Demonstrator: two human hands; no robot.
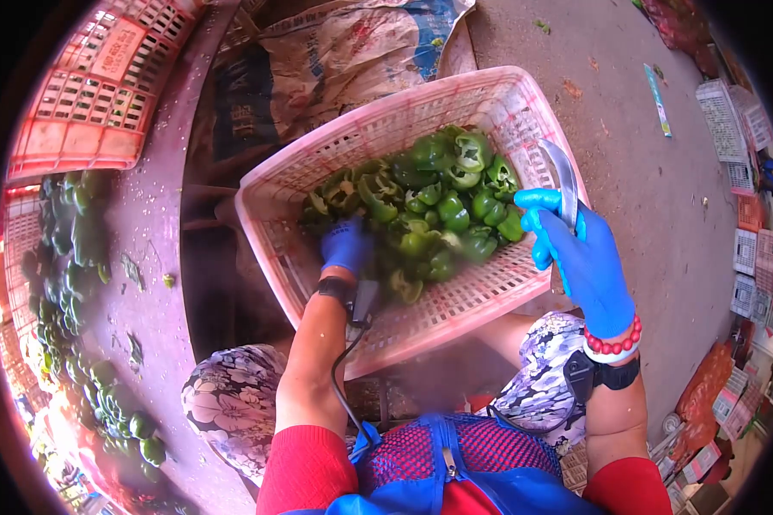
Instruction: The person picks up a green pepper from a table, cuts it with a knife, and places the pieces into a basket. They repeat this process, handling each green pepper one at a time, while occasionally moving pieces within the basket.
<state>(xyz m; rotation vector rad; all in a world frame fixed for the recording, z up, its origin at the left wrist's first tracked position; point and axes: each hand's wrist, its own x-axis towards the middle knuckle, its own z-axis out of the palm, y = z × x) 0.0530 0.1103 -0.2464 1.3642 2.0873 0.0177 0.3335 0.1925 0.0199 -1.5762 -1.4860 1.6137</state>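
Observation:
A pink plastic basket (270, 172) stands tilted in front of my lap, holding many green bell peppers (453, 210). Several of the peppers are cut open with pale insides showing. Inside the basket's left part is my left hand (345, 247) in a blue glove, reaching down at the peppers. Its fingers are hidden and blurred, so any hold on a pepper cannot be made out. Above the basket's right rim, my right hand (582, 262), also blue-gloved, is closed around a knife with a curved metal blade (563, 172) pointing up and away from me.
Printed sacks (335, 60) lie beyond the basket. At the upper left stands another pink crate (86, 103), with a long heap of green peppers (86, 232) below it. Boxes and crates (734, 129) line the far right. A thin packet (658, 99) lies on the floor.

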